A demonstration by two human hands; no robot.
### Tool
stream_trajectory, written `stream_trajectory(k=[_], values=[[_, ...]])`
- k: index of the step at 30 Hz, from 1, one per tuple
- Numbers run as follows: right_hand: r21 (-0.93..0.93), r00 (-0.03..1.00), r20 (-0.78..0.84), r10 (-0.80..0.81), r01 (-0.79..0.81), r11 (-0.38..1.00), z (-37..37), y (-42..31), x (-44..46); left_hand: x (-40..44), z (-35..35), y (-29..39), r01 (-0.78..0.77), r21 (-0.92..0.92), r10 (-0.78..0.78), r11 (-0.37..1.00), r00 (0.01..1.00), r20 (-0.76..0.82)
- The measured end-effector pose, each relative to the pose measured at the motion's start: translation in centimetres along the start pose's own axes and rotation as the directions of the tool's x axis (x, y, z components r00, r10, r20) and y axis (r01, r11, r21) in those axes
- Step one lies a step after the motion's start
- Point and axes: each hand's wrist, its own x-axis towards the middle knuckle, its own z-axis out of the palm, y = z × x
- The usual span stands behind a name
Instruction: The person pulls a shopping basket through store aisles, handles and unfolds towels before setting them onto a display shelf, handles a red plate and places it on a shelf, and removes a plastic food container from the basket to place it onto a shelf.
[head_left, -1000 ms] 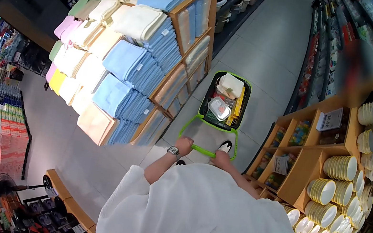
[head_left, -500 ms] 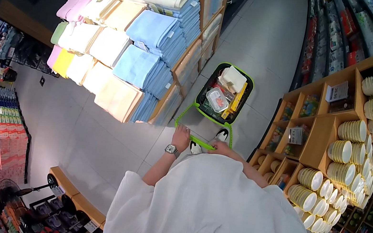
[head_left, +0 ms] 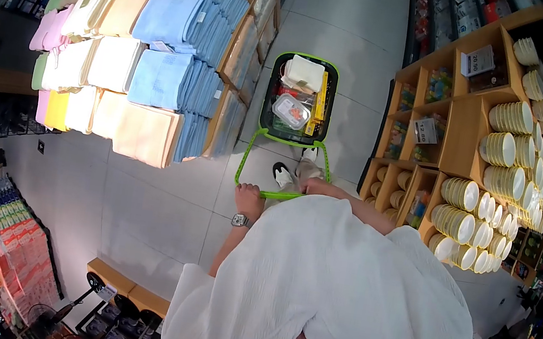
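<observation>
A black shopping basket with a bright green rim [head_left: 290, 141] stands on the floor ahead of my feet. Its long green handle [head_left: 241, 163] is tilted up toward my body. My left hand [head_left: 250, 200], with a square watch on the wrist, is closed around the handle's left end. My right hand [head_left: 317, 187] is closed at the right end of the same bar, its fingers partly hidden. Inside the basket lie a white item [head_left: 305, 74], a clear lidded plastic container [head_left: 291, 111] and a long yellow package [head_left: 322, 96]. Other contents are partly covered.
Stacks of folded towels [head_left: 158, 79] fill a display on the left. On the right, a wooden shelf [head_left: 465, 139] holds rows of white cups or bowls [head_left: 457, 218] and small colourful goods. Tiled floor [head_left: 334, 31] runs between them. Red-and-white packages [head_left: 28, 249] stand at lower left.
The basket has shifted left and up in view and stands straighter. The towel display and right shelf have slid left as my view turned. My feet have changed position; both hands stay on the handle.
</observation>
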Motion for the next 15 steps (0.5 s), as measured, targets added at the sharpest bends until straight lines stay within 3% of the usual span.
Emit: stream_trajectory(k=[6, 10, 15], values=[[0.115, 0.985, -0.172, 0.013, 0.007, 0.993, -1.3, -0.6, -5.3, 0.6, 0.3, 2.9, -0.028, 0.022, 0.026, 0.999, 0.997, 0.077], [0.082, 0.959, -0.26, 0.117, -0.099, 0.992, -4.0, -3.3, -9.6, 2.6, -0.3, 4.2, -0.115, 0.002, 0.114, 0.993, 0.985, 0.128], [0.087, 0.904, -0.393, 0.171, -0.149, 0.985, -6.8, -4.2, -11.1, 7.1, -2.4, 4.7, -0.29, -0.098, 0.288, 0.952, 0.957, -0.029]])
